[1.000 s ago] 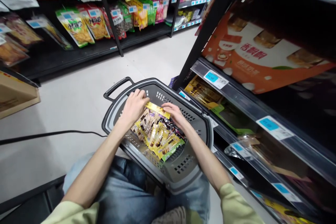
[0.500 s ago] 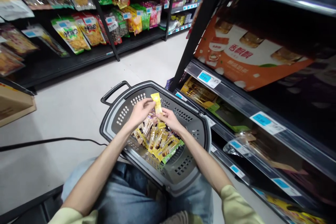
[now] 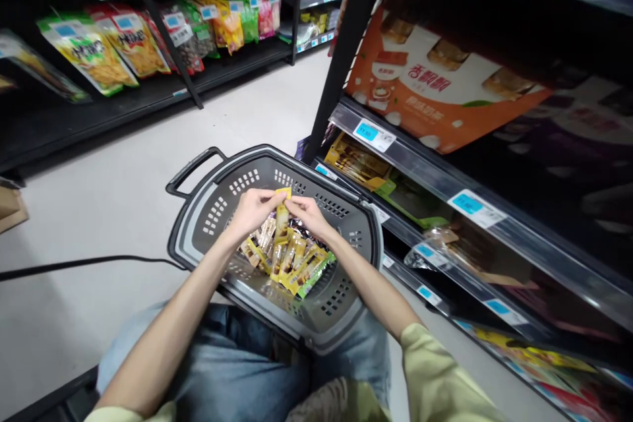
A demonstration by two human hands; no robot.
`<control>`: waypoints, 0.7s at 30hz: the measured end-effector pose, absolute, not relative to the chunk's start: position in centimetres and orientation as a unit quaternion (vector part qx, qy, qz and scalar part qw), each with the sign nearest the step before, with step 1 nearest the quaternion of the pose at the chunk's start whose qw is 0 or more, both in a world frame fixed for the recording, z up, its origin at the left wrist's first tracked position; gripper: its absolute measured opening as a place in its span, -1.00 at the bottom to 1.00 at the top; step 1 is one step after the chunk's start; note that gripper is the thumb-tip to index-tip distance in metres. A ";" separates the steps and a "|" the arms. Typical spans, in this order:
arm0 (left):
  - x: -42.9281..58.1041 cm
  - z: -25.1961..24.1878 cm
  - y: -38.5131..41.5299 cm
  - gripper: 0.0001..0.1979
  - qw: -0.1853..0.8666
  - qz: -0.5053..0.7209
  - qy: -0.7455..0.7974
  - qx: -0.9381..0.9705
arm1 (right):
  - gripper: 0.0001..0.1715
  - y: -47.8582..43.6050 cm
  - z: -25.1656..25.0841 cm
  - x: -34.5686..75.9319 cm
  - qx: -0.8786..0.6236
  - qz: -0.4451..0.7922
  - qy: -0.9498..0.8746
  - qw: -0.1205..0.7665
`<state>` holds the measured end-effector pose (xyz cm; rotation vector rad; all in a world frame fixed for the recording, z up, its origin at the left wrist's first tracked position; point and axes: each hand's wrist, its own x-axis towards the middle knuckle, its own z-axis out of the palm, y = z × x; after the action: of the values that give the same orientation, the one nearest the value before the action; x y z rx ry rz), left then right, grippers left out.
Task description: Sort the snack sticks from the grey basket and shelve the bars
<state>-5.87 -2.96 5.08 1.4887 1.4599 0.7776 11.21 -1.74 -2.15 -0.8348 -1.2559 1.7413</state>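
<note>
A grey shopping basket (image 3: 208,211) rests on my lap, holding several yellow, brown and green snack sachets (image 3: 291,257). My left hand (image 3: 252,209) and my right hand (image 3: 309,214) meet above the pile. Both pinch the top end of one yellow sachet (image 3: 282,214), which hangs upright between them. Fingers of both hands are closed on it.
Store shelves on the right carry price tags (image 3: 374,136), an orange carton (image 3: 435,99) and yellow packets (image 3: 356,161). Across the aisle, racks hold hanging snack bags (image 3: 113,46). A black cable (image 3: 74,267) lies on the pale floor at left.
Both hands lifted one yellow sachet from lying flat on the pile and turned it upright; now both hold its top end. The view has shifted left and down.
</note>
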 end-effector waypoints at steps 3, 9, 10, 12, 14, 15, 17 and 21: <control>-5.4 4.4 -2.8 -0.65 0.452 0.348 0.556 0.605 | -0.53 -1.7 -2.1 11.2 -0.331 0.673 -0.509 0.422; -4.6 3.3 -3.0 -0.43 0.518 0.312 0.535 0.590 | -0.54 -1.0 -1.9 11.6 -0.381 0.661 -0.393 0.514; -4.6 3.1 -3.0 -0.45 0.523 0.273 0.538 0.602 | -0.55 -0.8 -1.7 11.8 -0.385 0.660 -0.370 0.529; -4.7 2.6 -3.2 -0.53 0.525 0.205 0.535 0.629 | -0.57 -0.3 -1.5 12.2 -0.387 0.655 -0.335 0.556; -4.9 2.2 -3.3 -0.60 0.527 0.171 0.530 0.642 | -0.58 0.2 -1.4 12.5 -0.386 0.651 -0.311 0.574; -5.0 2.0 -3.3 -0.60 0.528 0.159 0.530 0.644 | -0.57 0.3 -1.4 12.6 -0.386 0.651 -0.302 0.580; -5.1 1.8 -3.3 -0.57 0.527 0.139 0.535 0.646 | -0.55 0.5 -1.3 12.7 -0.392 0.648 -0.284 0.588; -5.1 2.1 -3.2 -0.55 0.506 0.121 0.536 0.665 | -0.52 0.4 -1.2 12.6 -0.419 0.625 -0.275 0.599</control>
<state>-5.07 -3.23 2.06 1.6037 1.2937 0.2923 12.57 0.39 -1.21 -0.9725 -0.6381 1.4486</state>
